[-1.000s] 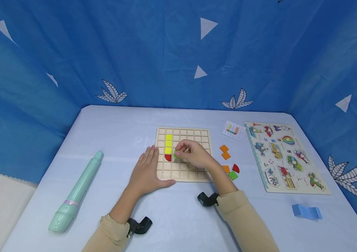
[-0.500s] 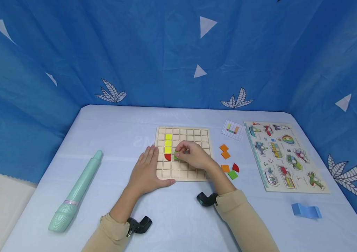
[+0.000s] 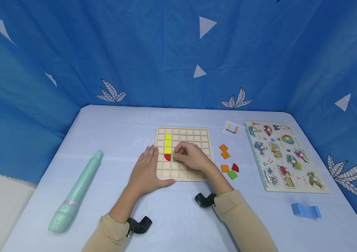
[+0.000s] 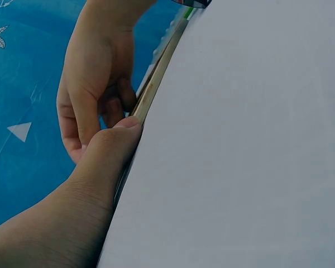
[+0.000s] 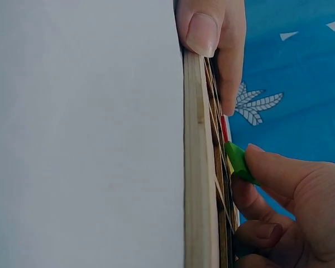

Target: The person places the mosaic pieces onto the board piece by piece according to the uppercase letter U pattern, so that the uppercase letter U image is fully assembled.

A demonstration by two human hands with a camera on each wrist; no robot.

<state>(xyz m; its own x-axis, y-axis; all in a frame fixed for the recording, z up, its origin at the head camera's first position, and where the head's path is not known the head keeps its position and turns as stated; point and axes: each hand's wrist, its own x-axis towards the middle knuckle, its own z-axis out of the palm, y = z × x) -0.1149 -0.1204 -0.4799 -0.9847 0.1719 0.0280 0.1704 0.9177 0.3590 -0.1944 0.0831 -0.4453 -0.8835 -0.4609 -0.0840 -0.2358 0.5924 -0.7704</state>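
A wooden grid board point(image 3: 183, 174) lies on the table, with a column of yellow square tiles point(image 3: 168, 143) in it and a red quarter-circle tile point(image 3: 167, 157) just below them. My right hand point(image 3: 193, 156) is over the board, pinching a green tile point(image 5: 239, 162) between thumb and fingers. In the right wrist view that tile is tilted, its lower edge at the board's grid, right beside the red piece. My left hand point(image 3: 146, 173) rests with straight fingers along the board's left edge, its thumb point(image 4: 120, 131) against the near edge.
Right of the board lie several orange tiles point(image 3: 225, 168), a red quarter-circle point(image 3: 235, 167) and a green tile point(image 3: 232, 174). Behind them is a pattern card point(image 3: 233, 130). A picture puzzle board point(image 3: 286, 157) and blue block point(image 3: 306, 211) lie farther right; a mint toy microphone point(image 3: 76, 192) lies left.
My right hand has shifted slightly toward the near side with the green tile, which stays by the red quarter-circle. My left hand has kept its place.
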